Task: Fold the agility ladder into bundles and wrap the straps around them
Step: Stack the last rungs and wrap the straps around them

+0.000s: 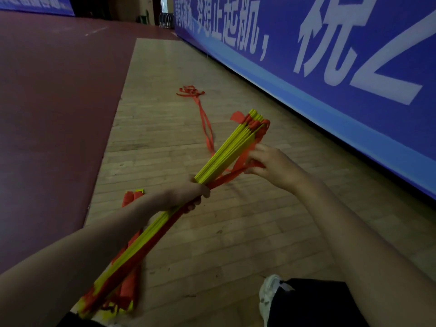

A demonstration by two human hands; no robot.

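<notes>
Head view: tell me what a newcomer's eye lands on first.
The bundle of yellow rungs stands out at the centre, slanting up to the right, with the left hand gripping it round the middle. Just right of it, the right hand pinches a red strap, and more red strap trails across the wooden floor beyond. A blue banner with big white characters fills the upper right.

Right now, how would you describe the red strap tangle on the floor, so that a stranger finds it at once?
Find the blue banner along the wall, then the wooden floor beside it. Far out on that floor lies the red strap tangle. Unlike the bundle gripped by the left hand, it holds no yellow rungs.
</notes>
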